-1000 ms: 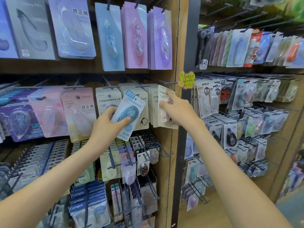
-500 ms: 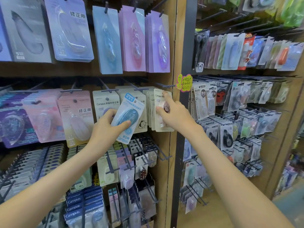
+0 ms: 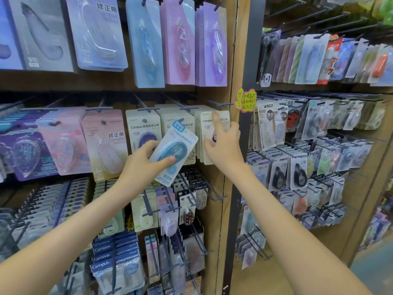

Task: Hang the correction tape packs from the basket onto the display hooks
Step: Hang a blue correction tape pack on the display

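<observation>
My left hand (image 3: 142,165) grips a blue Campus correction tape pack (image 3: 173,153), tilted, in front of the middle row of hooks. My right hand (image 3: 225,150) holds a cream Campus pack (image 3: 205,124) at the front of the stack on the rightmost hook (image 3: 218,103). Its index finger lies straight up the card, the thumb sits on the card's left part, and the other fingers curl at its right edge. The basket is out of view.
Rows of hanging packs fill the wooden display: large pastel packs (image 3: 178,45) above, cream and pink packs beside my hands, small packs below. A wooden post (image 3: 236,60) with a yellow-pink note (image 3: 246,100) separates a second rack (image 3: 319,135) on the right.
The right hand has pushed the cream pack back against its stack on the rightmost hook, with the index finger now stretched up the card. The left hand has kept the blue pack almost still.
</observation>
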`<move>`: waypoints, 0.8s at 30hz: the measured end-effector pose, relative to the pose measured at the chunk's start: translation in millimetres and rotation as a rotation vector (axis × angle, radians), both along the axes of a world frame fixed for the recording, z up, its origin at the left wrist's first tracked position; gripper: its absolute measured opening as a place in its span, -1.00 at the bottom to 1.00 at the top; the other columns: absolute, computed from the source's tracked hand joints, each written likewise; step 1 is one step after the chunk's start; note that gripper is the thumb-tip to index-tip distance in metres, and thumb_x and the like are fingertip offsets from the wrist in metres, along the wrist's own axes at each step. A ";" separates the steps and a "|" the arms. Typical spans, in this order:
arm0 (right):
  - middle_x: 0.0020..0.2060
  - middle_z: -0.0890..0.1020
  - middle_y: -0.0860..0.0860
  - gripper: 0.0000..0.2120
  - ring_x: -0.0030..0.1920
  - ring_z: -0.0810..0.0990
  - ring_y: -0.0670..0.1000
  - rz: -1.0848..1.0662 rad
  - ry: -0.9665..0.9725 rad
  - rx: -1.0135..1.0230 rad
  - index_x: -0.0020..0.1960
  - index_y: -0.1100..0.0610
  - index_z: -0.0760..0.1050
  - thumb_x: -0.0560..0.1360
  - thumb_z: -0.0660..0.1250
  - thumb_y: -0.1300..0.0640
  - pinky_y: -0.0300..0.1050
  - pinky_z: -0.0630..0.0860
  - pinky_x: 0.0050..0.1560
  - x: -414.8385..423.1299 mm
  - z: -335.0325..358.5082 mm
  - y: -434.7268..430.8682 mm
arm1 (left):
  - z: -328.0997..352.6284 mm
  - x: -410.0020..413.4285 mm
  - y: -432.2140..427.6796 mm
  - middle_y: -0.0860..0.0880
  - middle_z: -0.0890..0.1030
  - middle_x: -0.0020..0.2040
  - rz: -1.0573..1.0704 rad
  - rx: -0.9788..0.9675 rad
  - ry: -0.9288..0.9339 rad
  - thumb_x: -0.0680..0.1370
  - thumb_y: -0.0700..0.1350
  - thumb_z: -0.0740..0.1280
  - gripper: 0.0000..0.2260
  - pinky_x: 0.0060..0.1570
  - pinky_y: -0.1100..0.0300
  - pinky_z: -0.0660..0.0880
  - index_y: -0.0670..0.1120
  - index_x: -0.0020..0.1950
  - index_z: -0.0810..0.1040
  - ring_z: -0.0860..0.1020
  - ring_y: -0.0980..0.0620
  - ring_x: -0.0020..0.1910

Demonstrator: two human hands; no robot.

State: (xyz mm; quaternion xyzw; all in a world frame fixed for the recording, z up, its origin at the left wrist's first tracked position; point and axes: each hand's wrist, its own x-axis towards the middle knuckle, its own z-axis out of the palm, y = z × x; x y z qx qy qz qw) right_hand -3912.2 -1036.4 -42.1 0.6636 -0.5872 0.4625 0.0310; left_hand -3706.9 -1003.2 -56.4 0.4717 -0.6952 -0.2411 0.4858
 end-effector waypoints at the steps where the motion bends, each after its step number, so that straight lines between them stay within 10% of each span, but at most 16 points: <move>1: 0.28 0.19 0.19 -0.35 0.27 0.20 0.15 0.012 -0.029 0.002 0.57 -0.02 0.03 0.56 0.22 0.17 0.01 0.30 0.27 1.8 0.0 -1.0 | -1.2 1.8 1.3 0.10 0.66 0.00 0.000 0.006 0.004 0.48 -0.02 0.46 -0.75 -0.11 0.08 0.61 0.05 0.13 0.53 0.66 0.10 -0.08; 11: 0.22 0.29 0.19 -0.34 0.15 0.38 0.24 -0.009 0.000 0.047 0.56 -0.14 -0.01 0.54 0.16 0.11 0.16 0.43 0.18 0.9 -0.1 -9.6 | -12.0 13.2 12.8 0.09 0.68 -0.04 0.041 0.051 0.024 0.47 -0.02 0.48 -0.81 0.00 -0.10 0.61 0.10 0.03 0.55 0.67 0.07 -0.08; 24: 0.52 -0.01 0.31 -0.33 0.48 0.14 0.32 -0.039 0.049 0.104 0.57 -0.12 -0.21 0.60 0.10 0.04 0.22 0.23 0.41 9.6 -18.4 22.8 | -13.7 39.3 57.9 0.15 0.62 -0.01 0.144 0.083 -0.003 0.46 0.01 0.48 -0.72 -0.19 0.28 0.50 0.03 0.12 0.52 0.61 0.20 -0.10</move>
